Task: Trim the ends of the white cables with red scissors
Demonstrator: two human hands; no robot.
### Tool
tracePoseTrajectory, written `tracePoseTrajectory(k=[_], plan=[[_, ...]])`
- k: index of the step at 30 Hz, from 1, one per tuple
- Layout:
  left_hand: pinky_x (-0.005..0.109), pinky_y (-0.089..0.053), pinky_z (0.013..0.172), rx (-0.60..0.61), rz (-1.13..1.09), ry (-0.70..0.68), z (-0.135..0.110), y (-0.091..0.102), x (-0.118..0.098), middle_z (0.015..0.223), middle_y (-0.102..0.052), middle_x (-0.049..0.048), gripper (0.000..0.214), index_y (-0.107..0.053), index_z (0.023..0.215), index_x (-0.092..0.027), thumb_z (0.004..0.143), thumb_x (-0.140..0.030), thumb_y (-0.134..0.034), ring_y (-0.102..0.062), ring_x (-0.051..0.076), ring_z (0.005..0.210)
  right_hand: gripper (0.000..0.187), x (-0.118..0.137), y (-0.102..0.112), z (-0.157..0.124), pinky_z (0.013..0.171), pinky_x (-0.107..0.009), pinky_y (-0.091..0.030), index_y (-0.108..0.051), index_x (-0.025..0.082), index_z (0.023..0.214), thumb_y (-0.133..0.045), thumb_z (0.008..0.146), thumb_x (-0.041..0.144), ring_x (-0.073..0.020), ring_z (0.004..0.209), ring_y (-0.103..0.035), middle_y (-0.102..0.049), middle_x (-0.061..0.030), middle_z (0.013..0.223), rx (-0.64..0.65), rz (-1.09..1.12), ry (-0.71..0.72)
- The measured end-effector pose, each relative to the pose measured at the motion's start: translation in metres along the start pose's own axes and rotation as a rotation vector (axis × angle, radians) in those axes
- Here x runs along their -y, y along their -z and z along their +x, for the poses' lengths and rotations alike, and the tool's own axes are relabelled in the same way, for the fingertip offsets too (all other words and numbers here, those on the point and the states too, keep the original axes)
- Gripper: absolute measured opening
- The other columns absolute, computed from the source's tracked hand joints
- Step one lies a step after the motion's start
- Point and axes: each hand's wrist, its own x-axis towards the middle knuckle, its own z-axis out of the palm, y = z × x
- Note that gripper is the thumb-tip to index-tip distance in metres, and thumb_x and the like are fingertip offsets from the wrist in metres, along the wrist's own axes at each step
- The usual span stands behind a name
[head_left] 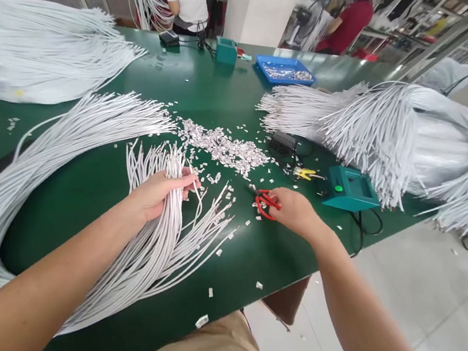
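Observation:
My left hand (166, 191) is closed around part of a bundle of white cables (156, 244), near the cut ends. Some cable ends stick up above the fingers, while others fan out to the right over the green table (229, 263). To the right, my right hand (295, 207) grips red-handled scissors or cutters (267, 203), whose dark tip points up and left, apart from the cables. Beyond both hands lies a heap of small white and silvery pieces (225, 147). The bundle loops round on the left, and its other ends (147, 115) lie behind my left hand.
More cable bundles lie at the back left (45, 45) and right (428, 131). A teal device (349, 188), yellow-handled pliers (306, 173) and a black adapter (284, 143) are right of centre. Behind are a blue tray (284, 69) and another teal box (226, 50). Two people work beyond the table.

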Motion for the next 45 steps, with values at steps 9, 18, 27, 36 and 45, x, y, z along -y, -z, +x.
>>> tracePoseTrajectory(k=[9,18,27,36,45], plan=[[0.019,-0.044,0.059,0.014,-0.020,-0.111,-0.002,-0.004,0.007,0.078,-0.066,0.0032,0.029,-0.064,0.089,-0.015,0.068,-0.021,-0.084,-0.064,0.014,0.079,0.045,0.027,0.027,0.034,0.056,-0.028,-0.040,-0.065,0.019,0.078,-0.053,0.084,0.062,-0.0134,0.060,-0.051,-0.054,0.0001,0.066,-0.079,1.144,0.144],[0.029,-0.039,0.066,0.024,0.081,-0.196,-0.006,-0.007,0.005,0.076,-0.067,0.0031,0.032,-0.053,0.081,-0.019,0.070,-0.029,-0.081,-0.066,0.019,0.078,0.036,0.131,-0.008,0.075,0.059,-0.027,-0.044,-0.061,0.019,0.062,-0.076,0.068,0.051,-0.0121,0.059,-0.052,-0.060,-0.0006,0.064,0.072,1.517,0.111],[0.030,-0.039,0.065,0.045,0.184,-0.190,-0.003,-0.007,0.005,0.080,-0.069,0.0031,0.026,-0.055,0.079,-0.020,0.073,-0.032,-0.078,-0.066,0.020,0.079,0.021,0.129,-0.010,0.065,0.060,-0.025,-0.043,-0.071,0.020,0.075,-0.078,0.069,0.039,-0.0097,0.057,-0.051,-0.059,0.0035,0.062,0.148,1.417,0.208],[0.031,-0.042,0.072,-0.078,0.086,-0.191,-0.001,-0.006,0.007,0.072,-0.065,-0.0008,0.032,-0.059,0.082,-0.018,0.066,-0.028,-0.084,-0.065,0.017,0.074,0.015,0.137,-0.014,0.058,0.064,-0.028,-0.042,-0.071,0.020,0.073,-0.069,0.074,0.034,-0.0122,0.062,-0.051,-0.062,0.0019,0.067,-0.088,1.281,0.214],[0.030,-0.048,0.071,-0.059,-0.050,-0.178,-0.003,-0.001,0.006,0.080,-0.066,-0.0012,0.051,-0.064,0.117,-0.021,0.069,-0.022,-0.081,-0.067,0.015,0.074,0.008,0.119,-0.020,0.061,0.074,-0.033,-0.034,-0.059,0.019,0.074,-0.056,0.080,0.022,-0.0167,0.070,-0.052,-0.059,-0.0021,0.072,-0.496,0.426,0.566]])
